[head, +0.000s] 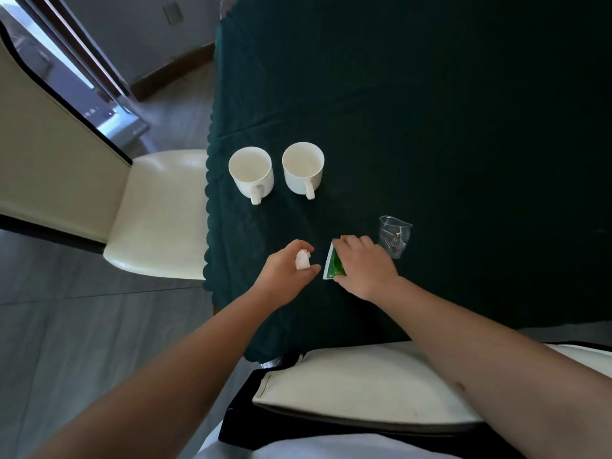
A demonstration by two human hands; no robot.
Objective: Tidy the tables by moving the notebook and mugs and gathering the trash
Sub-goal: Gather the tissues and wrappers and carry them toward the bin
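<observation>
Cream chair (pixel 159 213) seen at left, beside tabletop (pixel 430 127) draped in dark green cloth. Two white mugs (pixel 251 173) (pixel 303 168) stood upright side by side near left edge, handles turned toward viewer. Crumpled white tissue (pixel 302 260) clenched in left hand (pixel 284 273). Green-and-white packet (pixel 333 265) pinched in right hand (pixel 364 265) grip, at tabletop. Crushed clear plastic cup (pixel 394 236) lying just beyond right hand.

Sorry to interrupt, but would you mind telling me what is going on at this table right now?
A person is gathering trash from the dark green tablecloth. The left hand holds a crumpled white tissue, while the right hand presses down on a green and white wrapper. A crumpled clear plastic cup lies just beyond the right hand, not yet picked up. Two empty white mugs stand upright side by side, untouched.
</observation>
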